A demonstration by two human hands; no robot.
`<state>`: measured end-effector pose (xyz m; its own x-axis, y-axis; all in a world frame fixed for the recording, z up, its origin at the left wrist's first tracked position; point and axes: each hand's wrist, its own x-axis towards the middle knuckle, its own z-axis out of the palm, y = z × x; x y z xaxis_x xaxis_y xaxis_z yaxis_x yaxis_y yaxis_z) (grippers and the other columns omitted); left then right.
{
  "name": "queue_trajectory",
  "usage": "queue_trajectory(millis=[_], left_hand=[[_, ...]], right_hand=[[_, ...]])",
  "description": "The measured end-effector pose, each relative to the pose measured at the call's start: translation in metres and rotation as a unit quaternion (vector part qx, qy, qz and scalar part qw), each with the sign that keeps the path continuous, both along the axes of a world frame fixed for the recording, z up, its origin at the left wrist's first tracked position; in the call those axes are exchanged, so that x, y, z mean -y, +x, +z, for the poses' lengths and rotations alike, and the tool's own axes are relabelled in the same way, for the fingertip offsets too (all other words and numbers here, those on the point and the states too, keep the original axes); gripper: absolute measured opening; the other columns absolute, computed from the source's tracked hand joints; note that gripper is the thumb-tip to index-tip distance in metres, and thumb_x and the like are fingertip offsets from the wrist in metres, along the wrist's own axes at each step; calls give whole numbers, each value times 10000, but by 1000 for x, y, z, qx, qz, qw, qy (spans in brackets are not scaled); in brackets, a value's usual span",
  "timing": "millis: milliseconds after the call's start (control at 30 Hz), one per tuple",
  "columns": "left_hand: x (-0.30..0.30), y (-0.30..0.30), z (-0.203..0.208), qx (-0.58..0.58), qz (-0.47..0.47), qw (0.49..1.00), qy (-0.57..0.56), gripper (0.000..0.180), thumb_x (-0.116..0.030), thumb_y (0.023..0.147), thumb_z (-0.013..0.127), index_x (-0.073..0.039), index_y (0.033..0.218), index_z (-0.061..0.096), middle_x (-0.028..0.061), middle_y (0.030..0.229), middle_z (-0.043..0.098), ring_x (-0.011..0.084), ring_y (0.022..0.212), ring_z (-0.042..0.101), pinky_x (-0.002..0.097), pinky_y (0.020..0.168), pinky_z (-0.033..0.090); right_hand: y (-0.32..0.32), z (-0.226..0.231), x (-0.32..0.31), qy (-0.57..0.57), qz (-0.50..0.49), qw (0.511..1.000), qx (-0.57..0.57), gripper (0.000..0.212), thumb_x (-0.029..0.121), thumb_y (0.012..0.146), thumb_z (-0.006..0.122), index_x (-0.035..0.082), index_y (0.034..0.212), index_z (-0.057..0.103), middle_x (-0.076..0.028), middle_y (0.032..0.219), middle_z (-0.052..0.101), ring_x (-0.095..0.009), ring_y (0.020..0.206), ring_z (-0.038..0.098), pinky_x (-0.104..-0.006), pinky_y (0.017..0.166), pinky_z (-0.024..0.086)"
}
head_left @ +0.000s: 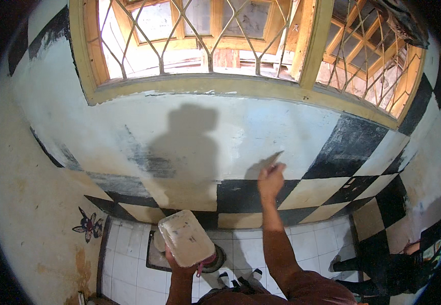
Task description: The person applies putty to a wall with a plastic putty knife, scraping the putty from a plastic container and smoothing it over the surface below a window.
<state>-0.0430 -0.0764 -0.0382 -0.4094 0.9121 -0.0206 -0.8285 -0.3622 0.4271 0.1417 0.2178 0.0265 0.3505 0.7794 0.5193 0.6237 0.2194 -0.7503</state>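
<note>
My left hand [171,263] grips the edge of a shallow rectangular tray [186,238], whose pale surface carries whitish smears and a few dark marks. In my raised right hand [271,181] is a slim brush-like tool [276,159], closed in the fingers and pointing up and right. It is too small to make out its exact kind. Its tip is close to the whitened part of the wall [261,127]; I cannot tell whether it touches. Black and cream checks [246,195] show below, and patchy white covers some of the dark squares at left.
A yellow-framed window [205,84] with metal grilles spans the top. Below the tray, a dark round object [220,258] and a dark-edged board [151,262] lie on the white tiled floor [301,249]. At right, another person [393,267] in dark clothing is near the wall.
</note>
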Motion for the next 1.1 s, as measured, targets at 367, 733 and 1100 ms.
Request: queue_trajectory(millis=[367, 733, 1100], left_hand=[[6, 2, -3, 10, 15, 1000, 10, 607, -513, 914, 381, -141, 1394, 359, 121, 1354, 458, 327, 1209, 488, 533, 964, 453], [-1, 19, 15, -48, 13, 997, -60, 536, -489, 958, 320, -112, 1317, 449, 114, 1197, 567, 319, 1061, 591, 501, 886, 506], [2, 20, 9, -271, 70, 955, -99, 526, -471, 961, 300, -106, 1304, 460, 114, 1201, 559, 306, 1085, 572, 489, 906, 488]], right_hand=[[-77, -6, 60, -67, 178, 982, -1, 196, 132, 819, 662, 59, 955, 541, -136, 838, 632, -326, 764, 643, -411, 680, 506], [11, -114, 15, -131, 269, 726, -619, 127, 79, 896, 588, 100, 1005, 525, -39, 939, 593, -159, 800, 594, -302, 628, 516], [5, 106, 12, -51, 267, 683, -679, 156, 151, 874, 576, 101, 1021, 557, -29, 879, 567, -119, 733, 559, -246, 534, 486]])
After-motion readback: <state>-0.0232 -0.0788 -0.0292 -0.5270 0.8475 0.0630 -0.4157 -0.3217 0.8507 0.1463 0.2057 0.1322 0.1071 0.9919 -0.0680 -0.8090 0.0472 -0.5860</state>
